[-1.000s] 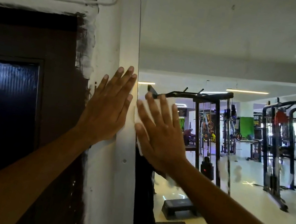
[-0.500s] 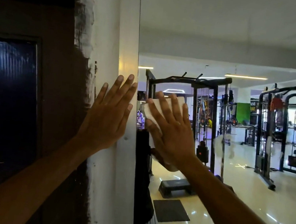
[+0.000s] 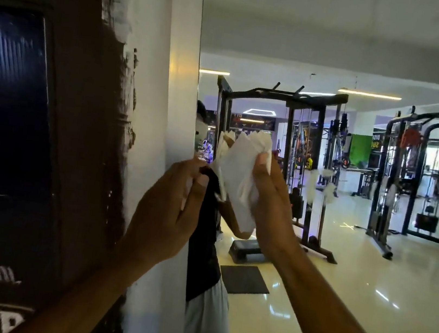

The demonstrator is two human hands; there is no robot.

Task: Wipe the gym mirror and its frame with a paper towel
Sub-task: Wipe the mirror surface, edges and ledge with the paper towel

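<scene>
Both hands, right hand (image 3: 270,202) and left hand (image 3: 170,204), grip a crumpled paper towel (image 3: 239,178) just off the mirror (image 3: 343,242) beside its white frame (image 3: 180,75); wiping seemingly paused, smudges apparently remaining.

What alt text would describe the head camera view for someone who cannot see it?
Two hands hold a crumpled white paper towel before a gym mirror: right hand grips it, left hand pinches its edge beside the white frame.
</scene>
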